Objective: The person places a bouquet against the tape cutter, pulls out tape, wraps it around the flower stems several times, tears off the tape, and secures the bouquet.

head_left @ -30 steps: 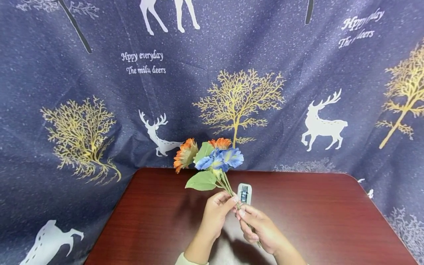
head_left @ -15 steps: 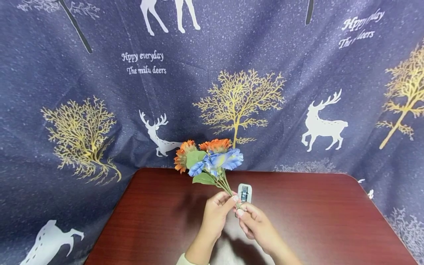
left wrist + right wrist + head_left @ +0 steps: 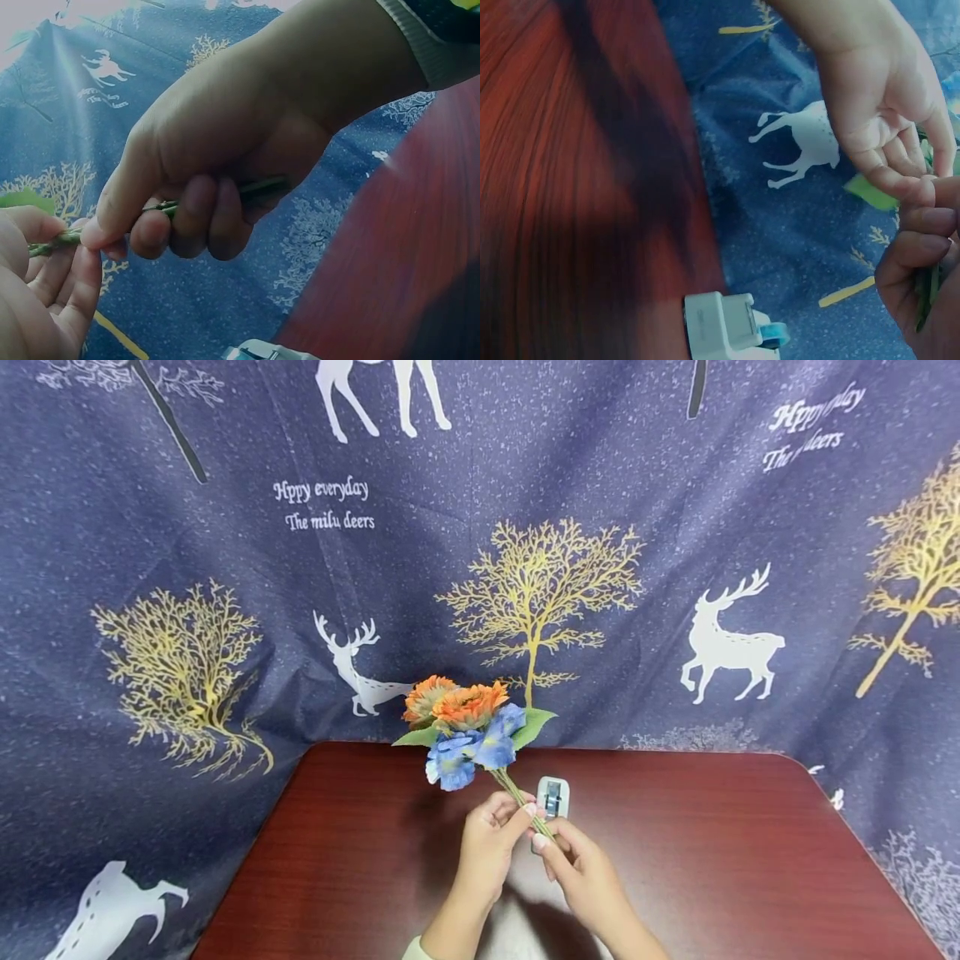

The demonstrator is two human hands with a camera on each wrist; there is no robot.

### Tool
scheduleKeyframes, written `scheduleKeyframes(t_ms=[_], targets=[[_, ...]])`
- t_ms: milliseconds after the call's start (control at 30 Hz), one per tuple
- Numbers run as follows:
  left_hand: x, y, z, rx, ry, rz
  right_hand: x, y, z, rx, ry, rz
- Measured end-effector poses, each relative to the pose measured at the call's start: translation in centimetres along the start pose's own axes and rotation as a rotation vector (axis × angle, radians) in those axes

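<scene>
A small bouquet of orange flowers (image 3: 471, 705) and blue flowers (image 3: 491, 745) leans to the upper left above the far edge of the table. Its bundled green stems (image 3: 510, 785) run down to the right into both hands. My left hand (image 3: 483, 843) pinches the stems between thumb and fingers, just below the flower heads. Close beside it, my right hand (image 3: 588, 881) holds the stems lower down. In the left wrist view, the right hand's curled fingers (image 3: 196, 214) wrap the stem ends. A green leaf (image 3: 536, 727) sticks out at the bouquet's right.
A grey-white tape dispenser (image 3: 553, 797) stands on the dark red table (image 3: 712, 843), right behind the hands. The right wrist view shows it near the table edge. A blue cloth (image 3: 660, 527) with deer and trees hangs behind the table.
The bouquet has turned about its stems: the orange flowers now face up more, the blue ones sit lower, and a leaf shows at right. My right hand has shifted slightly; the left stays put.
</scene>
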State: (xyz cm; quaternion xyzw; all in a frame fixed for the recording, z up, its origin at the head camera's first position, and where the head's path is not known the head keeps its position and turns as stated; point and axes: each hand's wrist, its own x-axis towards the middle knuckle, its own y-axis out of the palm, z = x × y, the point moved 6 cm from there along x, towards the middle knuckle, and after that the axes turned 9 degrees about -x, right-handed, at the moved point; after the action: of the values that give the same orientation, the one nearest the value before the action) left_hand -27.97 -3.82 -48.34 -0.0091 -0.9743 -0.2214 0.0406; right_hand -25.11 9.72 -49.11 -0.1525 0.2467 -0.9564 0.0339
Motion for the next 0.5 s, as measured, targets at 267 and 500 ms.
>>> scheduleKeyframes(t_ms=[267, 500], targets=[[0.01, -0.10, -0.04, 0.040, -0.035, -0.030, -0.05, -0.04, -0.05, -0.106, -0.026, -0.066], [0.15, 0.03, 0.05, 0.053, -0.018, 0.052, -0.04, 0.52, -0.64, -0.018, 0.097, 0.045]])
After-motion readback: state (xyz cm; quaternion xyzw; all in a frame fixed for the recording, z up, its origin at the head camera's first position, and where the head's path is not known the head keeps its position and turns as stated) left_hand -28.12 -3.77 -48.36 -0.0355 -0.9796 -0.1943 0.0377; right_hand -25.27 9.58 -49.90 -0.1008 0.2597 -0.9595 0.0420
